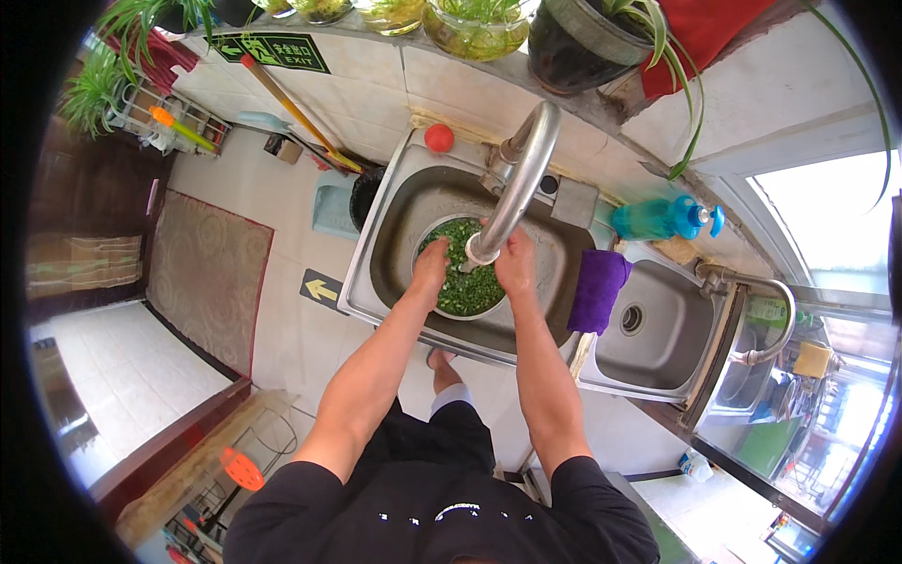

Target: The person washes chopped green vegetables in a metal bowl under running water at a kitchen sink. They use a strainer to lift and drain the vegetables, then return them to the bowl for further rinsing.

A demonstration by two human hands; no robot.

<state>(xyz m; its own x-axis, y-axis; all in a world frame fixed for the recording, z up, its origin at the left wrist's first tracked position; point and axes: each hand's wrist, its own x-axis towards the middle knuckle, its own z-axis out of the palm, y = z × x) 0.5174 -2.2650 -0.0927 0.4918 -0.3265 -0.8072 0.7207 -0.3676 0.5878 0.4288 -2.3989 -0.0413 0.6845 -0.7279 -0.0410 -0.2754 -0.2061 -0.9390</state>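
Observation:
A round metal bowl [471, 317] stands in the large stainless steel sink basin [557, 296], filled with finely chopped green vegetables [471, 292]. At the bowl's left side, my left hand [431, 266] reaches over the rim, its fingertips at the greens. My right hand [517, 262] is at the opposite side; the tap partly covers its fingers. Whether either hand grips the rim or the greens is unclear. The curved metal tap [527, 180] arches over the bowl, its spout between my hands. A short stream of water seems to leave it.
A red ball-like object [439, 138] sits on the sink's back corner. A purple cloth [599, 291] hangs over the divider beside a smaller sink [662, 317]. Behind it stands a blue pump bottle [662, 217]. Potted plants [588, 49] line the ledge; a dustpan [334, 204] is left of the sink.

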